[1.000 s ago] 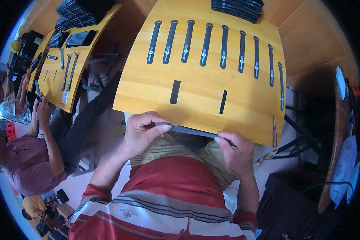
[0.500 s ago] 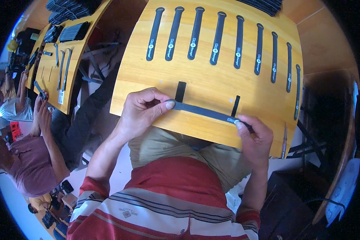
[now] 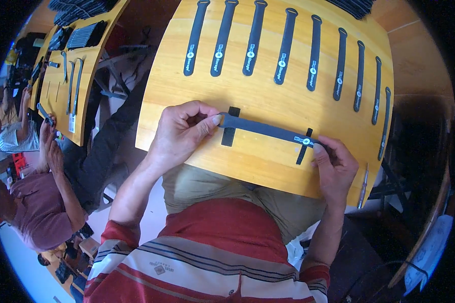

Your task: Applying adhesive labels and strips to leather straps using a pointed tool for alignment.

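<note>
A black fabric strap (image 3: 265,129) with white print is stretched crosswise near the front of the wooden table (image 3: 187,136). My left hand (image 3: 184,132) pinches its looped left end between thumb and fingers. At the printed right end, my right hand (image 3: 336,164) grips it the same way, hiding the tip. Under the strap, two short black strips lie on the wood: a wider left strip (image 3: 228,136) and a narrower right strip (image 3: 302,154). The held strap crosses over both; whether it touches them I cannot tell.
Several similar straps (image 3: 285,45) lie in a row along the far side. A screwdriver-like tool (image 3: 363,187) rests by the right edge. Stacked black straps (image 3: 351,7) sit at the far edge. On the left, a co-worker (image 3: 45,202) handles a strap at another table (image 3: 81,123).
Both hands have carried the strap slightly away from me and to the right, so it now lies across the two short strips. The strap's print faces up more. The view has shifted a little.
</note>
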`<act>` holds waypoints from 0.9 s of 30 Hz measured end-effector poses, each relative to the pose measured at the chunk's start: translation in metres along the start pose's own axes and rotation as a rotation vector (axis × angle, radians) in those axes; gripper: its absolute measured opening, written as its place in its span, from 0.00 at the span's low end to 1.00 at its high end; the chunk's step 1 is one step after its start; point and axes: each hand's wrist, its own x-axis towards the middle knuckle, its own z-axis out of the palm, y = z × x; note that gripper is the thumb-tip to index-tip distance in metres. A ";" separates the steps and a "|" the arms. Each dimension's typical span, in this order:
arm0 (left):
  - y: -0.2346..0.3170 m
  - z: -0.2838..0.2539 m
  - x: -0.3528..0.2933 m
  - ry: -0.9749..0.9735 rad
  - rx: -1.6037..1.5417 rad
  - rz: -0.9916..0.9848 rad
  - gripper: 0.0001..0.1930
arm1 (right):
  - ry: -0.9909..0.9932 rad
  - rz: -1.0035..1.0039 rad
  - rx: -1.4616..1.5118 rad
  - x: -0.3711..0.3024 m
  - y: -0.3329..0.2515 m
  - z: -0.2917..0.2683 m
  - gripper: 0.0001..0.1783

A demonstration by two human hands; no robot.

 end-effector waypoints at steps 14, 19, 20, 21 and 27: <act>0.008 0.004 0.015 0.064 0.252 -0.008 0.06 | 0.071 -0.134 -0.123 0.012 0.011 0.003 0.06; 0.003 0.004 0.016 0.087 0.255 0.002 0.06 | 0.091 -0.127 -0.105 0.012 0.016 0.003 0.06; 0.003 0.005 0.016 0.090 0.266 0.006 0.06 | 0.095 -0.139 -0.100 0.012 0.016 0.003 0.06; 0.003 0.005 0.016 0.094 0.277 0.010 0.06 | 0.099 -0.151 -0.095 0.012 0.017 0.004 0.06; 0.000 0.005 0.017 0.105 0.311 0.048 0.06 | 0.128 -0.143 -0.096 0.012 0.017 0.006 0.07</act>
